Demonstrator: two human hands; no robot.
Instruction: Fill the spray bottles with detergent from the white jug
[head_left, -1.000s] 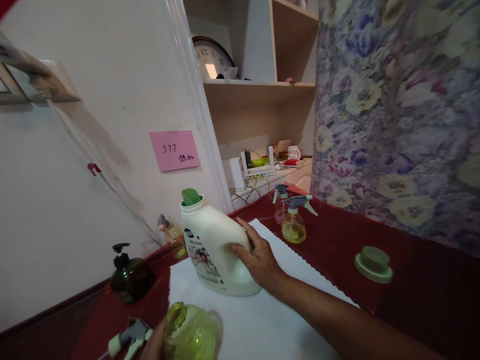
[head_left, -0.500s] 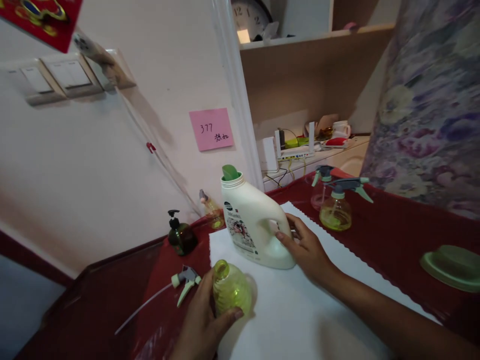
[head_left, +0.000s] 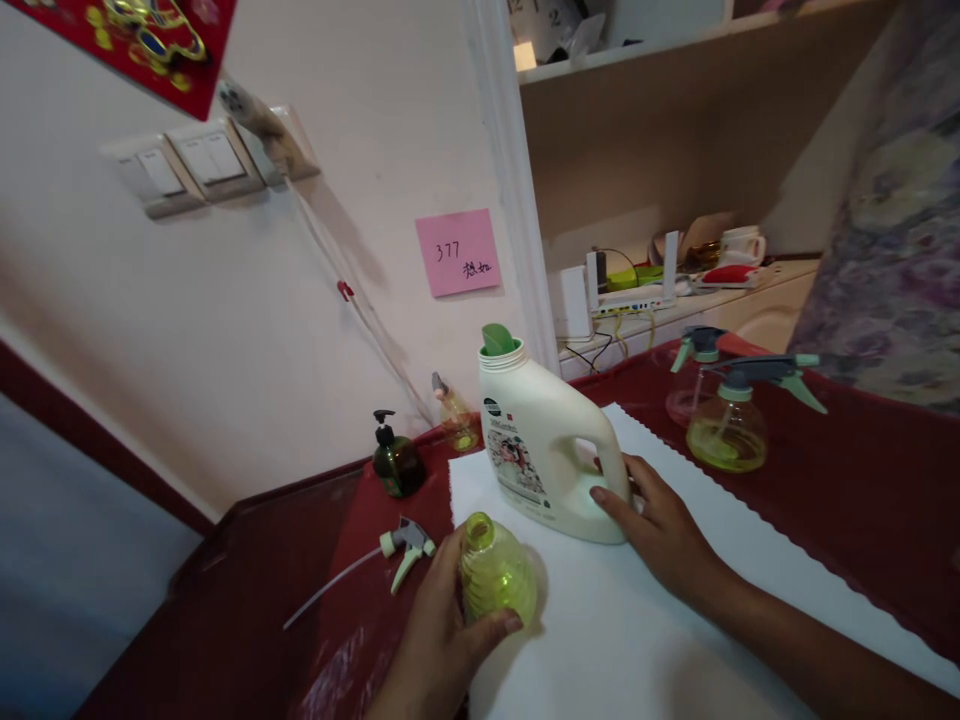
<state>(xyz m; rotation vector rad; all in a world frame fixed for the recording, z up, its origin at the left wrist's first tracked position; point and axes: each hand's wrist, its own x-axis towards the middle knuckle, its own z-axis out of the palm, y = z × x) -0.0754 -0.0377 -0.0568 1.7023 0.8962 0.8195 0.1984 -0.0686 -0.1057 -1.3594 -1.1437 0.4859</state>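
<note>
My left hand (head_left: 435,640) wraps around an open yellow-green spray bottle (head_left: 496,575) that stands on a white mat (head_left: 637,620). Its spray head with a long tube (head_left: 401,548) lies on the red cloth to the left. My right hand (head_left: 660,525) grips the handle of a white detergent jug (head_left: 544,445), which stands upright on the mat with its green spout uncapped.
A dark pump bottle (head_left: 396,462) and a small spray bottle (head_left: 454,418) stand by the wall. Two more spray bottles (head_left: 727,420) sit on the red cloth (head_left: 862,490) to the right. A flowered fabric (head_left: 900,230) hangs at far right. A shelf with a router (head_left: 630,290) lies behind.
The view has swung left and down, so the green cap at the right is out of frame. My left hand has closed around the yellow-green bottle. My right hand stays on the jug handle.
</note>
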